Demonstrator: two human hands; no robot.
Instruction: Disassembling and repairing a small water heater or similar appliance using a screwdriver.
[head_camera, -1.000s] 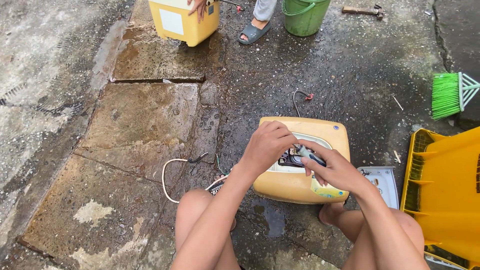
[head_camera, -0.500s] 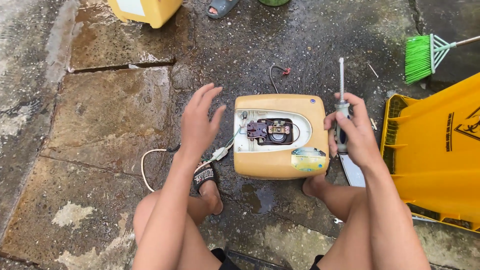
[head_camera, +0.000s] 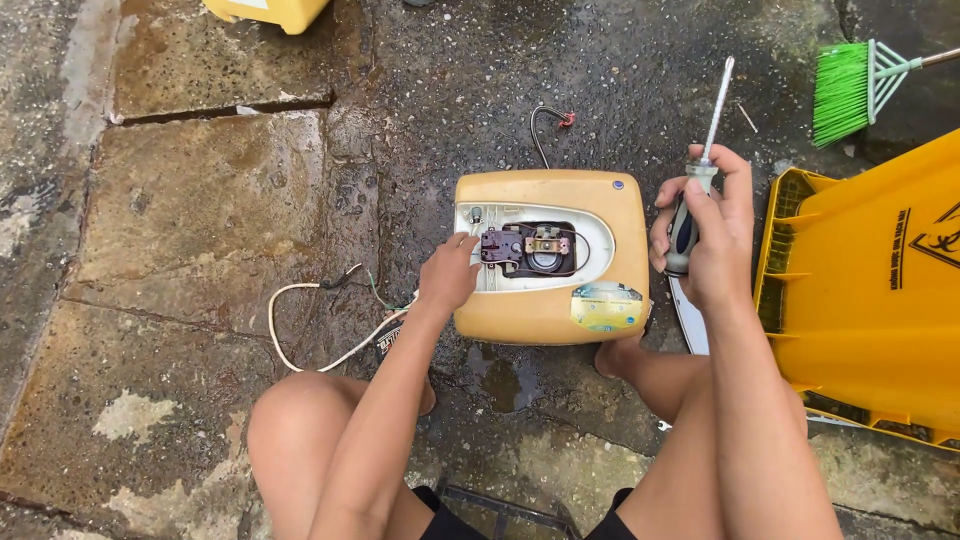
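A yellowed boxy appliance casing (head_camera: 600, 200) lies on the wet ground between my knees, its oval opening showing a dark electrical part (head_camera: 530, 250) inside. My left hand (head_camera: 447, 275) rests at the opening's left end, fingertips touching that part. My right hand (head_camera: 700, 225) is raised to the right of the casing, closed around the handle of a screwdriver (head_camera: 710, 120) whose shaft points up and away. A white cord (head_camera: 300, 330) trails off to the left of the casing.
A big yellow plastic bin (head_camera: 880, 290) lies on its side at the right. A green broom head (head_camera: 845, 90) is at the top right. Another yellow casing (head_camera: 270, 12) sits at the top edge. A loose wire with a red tip (head_camera: 550, 120) lies behind the casing.
My left hand has dropped from hovering left of the casing onto the part inside the opening. My right hand holds the screwdriver a little higher beside the casing. The view has shifted slightly.
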